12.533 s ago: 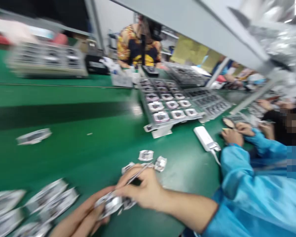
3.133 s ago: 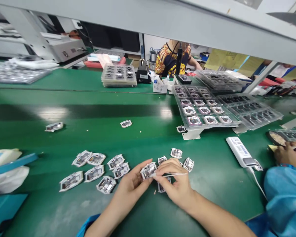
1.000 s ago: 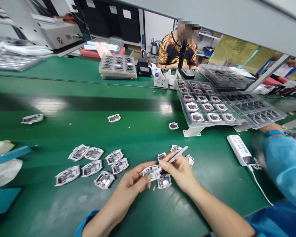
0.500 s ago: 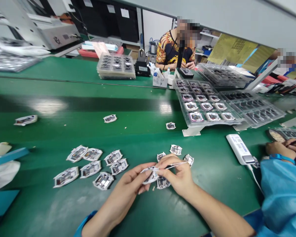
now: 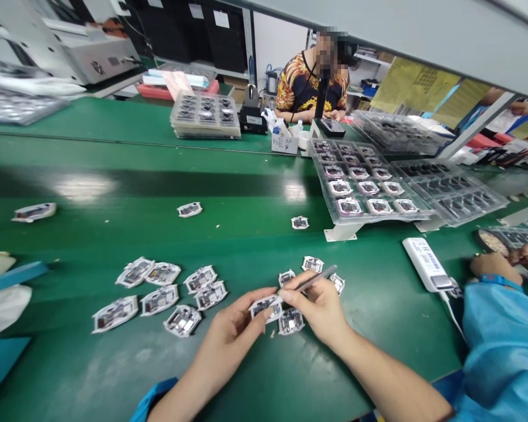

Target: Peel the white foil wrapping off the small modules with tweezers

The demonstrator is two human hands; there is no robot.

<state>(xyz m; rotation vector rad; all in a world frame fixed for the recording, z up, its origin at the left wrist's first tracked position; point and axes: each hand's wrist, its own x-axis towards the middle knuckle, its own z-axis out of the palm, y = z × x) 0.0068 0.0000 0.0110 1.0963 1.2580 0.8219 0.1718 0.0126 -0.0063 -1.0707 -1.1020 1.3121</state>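
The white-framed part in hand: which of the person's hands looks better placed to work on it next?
Probably the right hand: it pinches a slim tool, with its fingertips close by the part's right edge. The left hand is taken up gripping the white-framed part itself.

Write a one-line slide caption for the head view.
Left hand holds a white-framed part, right hand a slim tool, above a green worktop.

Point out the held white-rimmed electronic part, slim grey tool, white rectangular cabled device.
Held white-rimmed electronic part (image 5: 261,306), head view: exposed face.
Slim grey tool (image 5: 319,278), head view: shaft.
White rectangular cabled device (image 5: 425,261), head view: top face.
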